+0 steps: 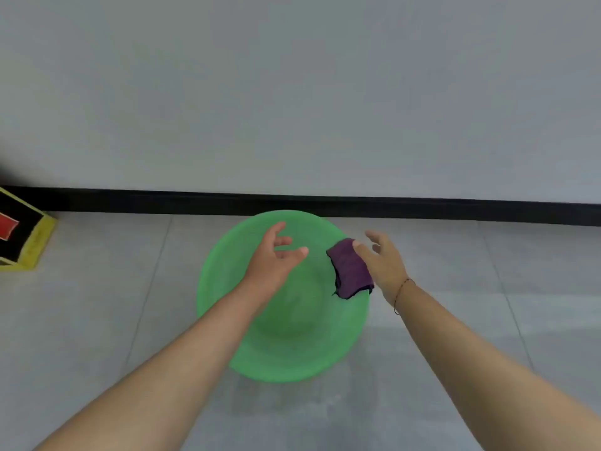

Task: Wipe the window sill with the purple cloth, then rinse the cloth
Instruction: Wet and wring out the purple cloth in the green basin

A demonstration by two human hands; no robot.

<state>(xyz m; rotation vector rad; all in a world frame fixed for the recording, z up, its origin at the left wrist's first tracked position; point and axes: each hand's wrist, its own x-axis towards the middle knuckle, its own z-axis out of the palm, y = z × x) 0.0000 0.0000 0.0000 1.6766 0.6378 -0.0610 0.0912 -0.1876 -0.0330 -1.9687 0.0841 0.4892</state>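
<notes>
**Forearms over the basin, cloth at its right rim**

Two bare forearms reach away from the camera over a round green plastic basin (227,278) standing on a grey tiled floor (97,320). The left hand (276,255) hovers over the far half of the basin, its fingers loosely spread and holding nothing. The right hand (383,265), with a thin bracelet (401,291) at the wrist, is at the basin's right rim. Its fingers are extended and its thumb lies against the far end of the folded purple cloth (351,270). The blur hides whether the thumb pinches the cloth or only touches it.

The cloth is bunched into a short oblong over the right rim, just left of the right palm. Its long axis runs far to near, leaning slightly right, and a loose corner trails from the near end.

It looks soft and light and would likely sag rather than hold its shape. Once wet it would probably be heavier and drip. A whole-hand grip around the middle of the fold seems safer than a pinch on one edge. Whether the basin holds water cannot be told.

Beyond the basin a black skirting strip (325,205) runs along the foot of a pale wall (292,92). A yellow and black box (22,236) sits far left.
</notes>
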